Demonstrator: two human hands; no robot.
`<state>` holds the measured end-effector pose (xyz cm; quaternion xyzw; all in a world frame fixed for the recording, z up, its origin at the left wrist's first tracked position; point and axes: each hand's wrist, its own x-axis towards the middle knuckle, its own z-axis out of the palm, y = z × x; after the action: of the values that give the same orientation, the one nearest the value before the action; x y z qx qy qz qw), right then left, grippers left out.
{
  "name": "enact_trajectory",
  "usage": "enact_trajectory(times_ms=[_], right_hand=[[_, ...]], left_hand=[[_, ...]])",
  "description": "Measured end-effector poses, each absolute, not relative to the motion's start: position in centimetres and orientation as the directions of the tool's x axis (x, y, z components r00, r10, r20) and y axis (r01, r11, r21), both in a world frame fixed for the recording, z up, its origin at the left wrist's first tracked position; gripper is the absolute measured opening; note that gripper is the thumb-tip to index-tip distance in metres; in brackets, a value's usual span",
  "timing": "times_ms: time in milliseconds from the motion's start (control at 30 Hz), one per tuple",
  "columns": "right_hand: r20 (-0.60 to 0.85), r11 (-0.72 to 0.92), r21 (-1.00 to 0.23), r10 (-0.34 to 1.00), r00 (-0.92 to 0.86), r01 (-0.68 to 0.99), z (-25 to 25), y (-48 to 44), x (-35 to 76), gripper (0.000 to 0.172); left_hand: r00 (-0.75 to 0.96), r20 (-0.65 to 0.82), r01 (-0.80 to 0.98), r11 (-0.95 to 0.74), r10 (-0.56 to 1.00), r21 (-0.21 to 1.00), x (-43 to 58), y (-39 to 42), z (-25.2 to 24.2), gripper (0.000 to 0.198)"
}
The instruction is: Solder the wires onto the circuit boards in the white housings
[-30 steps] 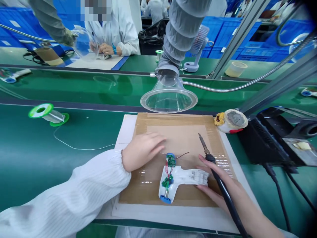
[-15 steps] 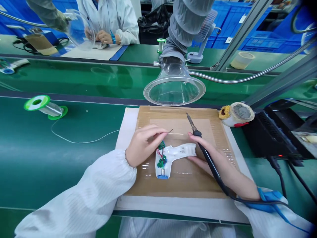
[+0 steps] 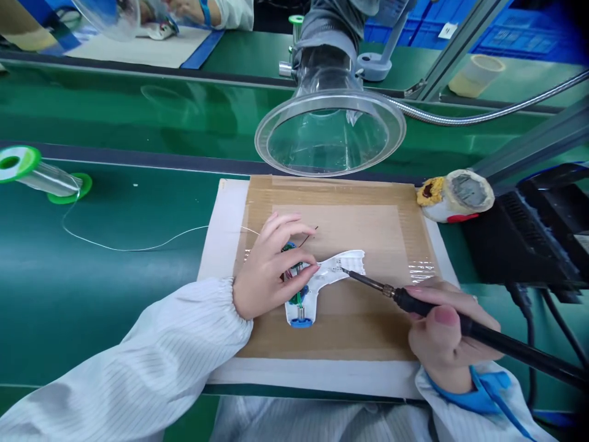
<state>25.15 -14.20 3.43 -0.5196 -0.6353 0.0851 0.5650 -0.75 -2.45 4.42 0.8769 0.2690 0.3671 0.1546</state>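
My right hand (image 3: 453,334) grips the black handle of a soldering iron (image 3: 427,304), its metal tip pointing left over the handle end of a white T-shaped plastic housing half (image 3: 329,276). My left hand (image 3: 278,264) lies over the housing's left part, thumb and a finger pinched together on thin solder wire (image 3: 179,235). That wire runs from a green-rimmed spool (image 3: 55,178) to behind the hand. Partly hidden below my fingers are a green circuit board (image 3: 297,299) and wires in the housing. A thin dark lead (image 3: 309,236) sticks up near my index finger.
Brown cardboard (image 3: 359,334) lies under the housing. A clear fume-extraction hood (image 3: 330,135) hangs above it. At right stand a round tip-cleaning holder (image 3: 467,193) with yellow sponge and a black soldering station (image 3: 510,239). Across the bench, a co-worker's hands (image 3: 184,9) show.
The soldering iron has swung from pointing up to pointing left, its tip now at the housing. My left hand has moved lower over the housing. The view has tilted down.
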Motion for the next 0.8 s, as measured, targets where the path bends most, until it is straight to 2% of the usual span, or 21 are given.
enact_trajectory(times_ms=[167,567,800], right_hand=[[0.620,0.451,-0.631,0.782,0.062,0.631,4.23,-14.14,24.99,0.020],[0.627,0.449,-0.616,0.777,0.058,0.647,3.97,-13.64,24.66,0.016],[0.703,0.587,-0.508,0.706,-0.090,0.630,4.30,-13.71,25.23,0.017]], left_hand=[[0.598,0.559,0.389,-0.818,0.574,0.424,-0.63,-2.46,4.27,0.010],[0.623,0.560,0.408,-0.837,0.547,0.364,-0.42,-2.26,3.99,0.013],[0.578,0.601,0.437,-0.832,0.551,0.343,-0.19,-2.37,4.40,0.012]])
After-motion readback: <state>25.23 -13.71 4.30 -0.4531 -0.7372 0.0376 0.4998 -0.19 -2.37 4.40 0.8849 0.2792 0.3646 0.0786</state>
